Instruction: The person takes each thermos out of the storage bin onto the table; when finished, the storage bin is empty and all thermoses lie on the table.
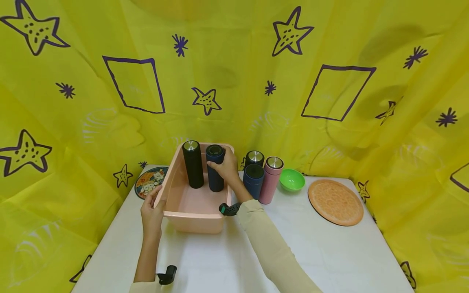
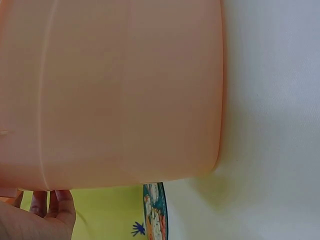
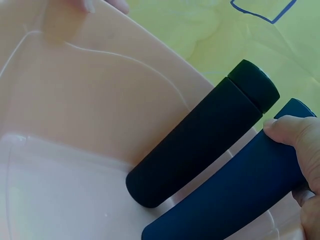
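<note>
A peach plastic tub (image 1: 198,224) stands on the table, with my left hand (image 1: 152,207) gripping its left rim, fingers outside the wall. In the left wrist view the same hand (image 2: 42,217) shows at the tub's edge. My right hand (image 1: 228,165) holds a dark blue bottle (image 1: 215,175) near its top, inside the tub. Beside it a black bottle (image 1: 194,169) with a silver-topped lid stands upright in the tub. The right wrist view shows the thumb of my right hand (image 3: 305,150) across the blue bottle (image 3: 235,185), next to the black bottle (image 3: 200,140).
Right of the tub stand another black bottle (image 1: 254,156), a blue bottle (image 1: 253,183) and a pink bottle (image 1: 271,183). Farther right are a green bowl (image 1: 292,181) and a round orange-brown mat (image 1: 335,202). A patterned round plate (image 1: 148,181) lies left of the tub. A yellow curtain (image 1: 234,73) hangs behind.
</note>
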`<state>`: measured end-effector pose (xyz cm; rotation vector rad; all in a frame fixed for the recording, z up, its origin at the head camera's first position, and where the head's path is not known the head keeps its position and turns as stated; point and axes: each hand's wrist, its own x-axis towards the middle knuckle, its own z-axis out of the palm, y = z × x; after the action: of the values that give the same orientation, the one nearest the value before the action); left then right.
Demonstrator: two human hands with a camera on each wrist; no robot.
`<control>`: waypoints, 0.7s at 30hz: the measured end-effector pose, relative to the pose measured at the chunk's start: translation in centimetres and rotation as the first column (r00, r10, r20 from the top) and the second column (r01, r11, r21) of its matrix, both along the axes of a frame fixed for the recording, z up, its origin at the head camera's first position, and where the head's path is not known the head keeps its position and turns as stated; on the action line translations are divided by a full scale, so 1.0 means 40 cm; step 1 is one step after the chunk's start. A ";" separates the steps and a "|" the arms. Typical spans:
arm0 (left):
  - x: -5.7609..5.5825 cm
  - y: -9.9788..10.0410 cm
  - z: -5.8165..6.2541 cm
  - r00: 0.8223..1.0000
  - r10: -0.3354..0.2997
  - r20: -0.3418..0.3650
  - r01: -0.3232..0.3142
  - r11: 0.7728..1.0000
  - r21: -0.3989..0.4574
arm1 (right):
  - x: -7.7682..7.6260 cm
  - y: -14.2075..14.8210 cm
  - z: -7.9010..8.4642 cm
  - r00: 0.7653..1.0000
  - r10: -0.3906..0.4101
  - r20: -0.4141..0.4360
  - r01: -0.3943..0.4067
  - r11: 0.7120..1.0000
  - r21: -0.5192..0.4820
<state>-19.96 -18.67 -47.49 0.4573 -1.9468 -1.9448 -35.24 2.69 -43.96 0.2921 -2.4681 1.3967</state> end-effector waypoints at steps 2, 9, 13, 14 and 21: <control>-0.001 0.000 -0.002 1.000 0.004 0.000 -0.004 1.000 0.006 | 0.000 0.001 0.001 1.000 0.002 -0.002 -0.002 1.000 0.001; -0.005 0.000 -0.003 1.000 0.009 0.004 -0.009 1.000 0.003 | 0.004 0.004 0.001 1.000 0.011 -0.020 -0.011 1.000 -0.019; -0.003 0.001 0.000 1.000 0.006 0.000 -0.006 1.000 0.008 | 0.006 0.005 0.001 0.999 0.031 -0.040 -0.033 0.998 -0.044; -0.002 0.001 0.000 1.000 0.006 -0.003 -0.006 1.000 0.009 | 0.007 0.005 0.001 0.998 0.038 -0.043 -0.040 0.998 -0.053; -0.001 0.003 0.000 1.000 0.005 -0.015 -0.005 1.000 0.008 | 0.006 0.008 0.000 0.997 0.071 -0.043 -0.076 0.986 -0.151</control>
<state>-20.01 -18.55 -47.50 0.4481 -1.9278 -1.9482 -35.00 3.01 -43.97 0.3755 -2.3260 1.5849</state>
